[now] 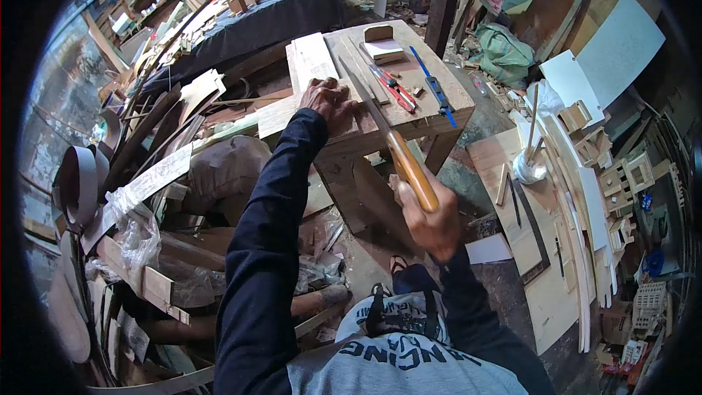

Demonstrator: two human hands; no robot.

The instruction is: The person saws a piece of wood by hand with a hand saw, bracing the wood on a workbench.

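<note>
My left hand presses down, fingers bent, on a pale wooden board at the left side of a small wooden workbench. In my right hand is the yellow-brown wooden handle of a handsaw. Its long narrow blade points away from me over the bench, just right of my left hand. I see the blade nearly edge-on, and its teeth are too small to make out. To the right of the blade lie a red utility knife, a blue measuring tool and a small wooden block.
Scrap wood and plastic wrap crowd the floor at left. A dark-covered table with wood pieces stands behind. At right, a plywood sheet carries long strips and a plastic-wrapped container. A dark post rises behind the bench.
</note>
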